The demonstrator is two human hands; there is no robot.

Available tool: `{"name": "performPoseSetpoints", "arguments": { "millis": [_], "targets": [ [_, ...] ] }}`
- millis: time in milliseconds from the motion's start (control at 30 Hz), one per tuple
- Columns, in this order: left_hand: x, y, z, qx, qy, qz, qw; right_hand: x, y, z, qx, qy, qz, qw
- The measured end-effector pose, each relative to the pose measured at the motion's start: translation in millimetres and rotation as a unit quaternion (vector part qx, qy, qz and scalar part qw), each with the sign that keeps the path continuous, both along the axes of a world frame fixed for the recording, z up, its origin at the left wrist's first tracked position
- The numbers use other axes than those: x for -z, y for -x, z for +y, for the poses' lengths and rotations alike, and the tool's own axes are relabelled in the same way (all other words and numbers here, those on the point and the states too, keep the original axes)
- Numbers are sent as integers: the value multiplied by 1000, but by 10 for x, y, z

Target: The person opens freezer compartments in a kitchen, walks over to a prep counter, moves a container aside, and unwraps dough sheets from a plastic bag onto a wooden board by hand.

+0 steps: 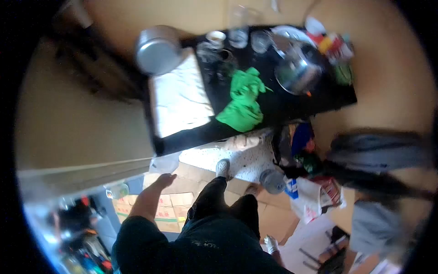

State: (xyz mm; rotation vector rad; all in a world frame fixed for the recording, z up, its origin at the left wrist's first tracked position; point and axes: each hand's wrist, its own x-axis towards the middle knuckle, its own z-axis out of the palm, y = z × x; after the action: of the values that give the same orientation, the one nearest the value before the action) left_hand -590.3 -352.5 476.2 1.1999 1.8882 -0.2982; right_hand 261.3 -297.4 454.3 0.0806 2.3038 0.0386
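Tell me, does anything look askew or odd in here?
The bright green cloth or bag lies crumpled on the black table, looking dropped rather than folded. Printed cardboard underfoot also seems unusual flooring. I see no clear spill, but the picture is blurred.

The left arm (145, 205) reaches forward, bare below the sleeve, and from here I see the left hand (168, 179) bent inward, fingers blurred. The right hand (272, 245) sits lower, close beside the body, its grip too small to read.
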Motion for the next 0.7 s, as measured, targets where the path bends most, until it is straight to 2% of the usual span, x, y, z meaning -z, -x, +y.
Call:
{"name": "performPoseSetpoints", "arguments": {
  "millis": [33, 67, 133, 167, 200, 300, 333, 367, 433, 467, 500, 533, 567, 600, 633, 667, 700],
  "targets": [
    [-344, 33, -182, -22, -31, 13, 999, -25, -42, 249, -13, 18, 0, 1000],
    [-733, -17, -258, -105, -10, 15, 994, 83, -140, 496, -43, 24, 13, 999],
    [-717, -256, -864, -199, -77, 41, 976, 253, -337, 1131, -128, 45, 35, 990],
    [-733, -507, -1179, -251, -113, 57, 960, 242, -348, 1678, -234, 109, 201, 945],
    [-725, -868, -1522, -294, -162, 64, 940, 214, -287, 1954, -209, 31, -6, 977],
    [-1079, -2199, -2100, -512, -65, 37, 856, -419, 466, 3413, -346, -85, -127, 926],
    [-1205, -2646, -2219, -623, 20, 21, 781, -581, 743, 3845, -393, -125, -158, 897],
    [-1248, -3179, -2517, -547, -14, 81, 833, -758, 1049, 4196, -439, -158, -181, 866],
    [-1248, -4143, -2852, -673, 111, 3, 731, -1168, 1741, 4724, -520, -225, -220, 794],
    [-1195, -4596, -2984, -679, 133, -7, 722, -1318, 2050, 4889, -571, -258, -235, 743],
    [-1237, -5136, -3123, -684, 153, -20, 713, -1457, 2327, 4994, -643, -297, -248, 661],
    [-1174, -5638, -3228, -685, 172, -36, 707, -1428, 2549, 5041, -770, -356, -251, 466],
    [-841, -6163, -3365, -660, 180, -22, 729, -1471, 2808, 5028, -861, -374, -239, 247],
    [-806, -6470, -3414, -675, 171, -68, 714, -1377, 3043, 5057, -897, -388, -214, 15],
    [-808, -6716, -3409, -687, 160, -113, 700, -1203, 3265, 5091, -880, -383, -180, -216],
    [-875, -6868, -3310, -712, 158, -84, 679, -1013, 3472, 5094, -814, -360, -142, -433],
    [-1009, -6899, -3132, -734, 157, -55, 658, -835, 3679, 5083, -705, -319, -100, -625]
  ]
}}
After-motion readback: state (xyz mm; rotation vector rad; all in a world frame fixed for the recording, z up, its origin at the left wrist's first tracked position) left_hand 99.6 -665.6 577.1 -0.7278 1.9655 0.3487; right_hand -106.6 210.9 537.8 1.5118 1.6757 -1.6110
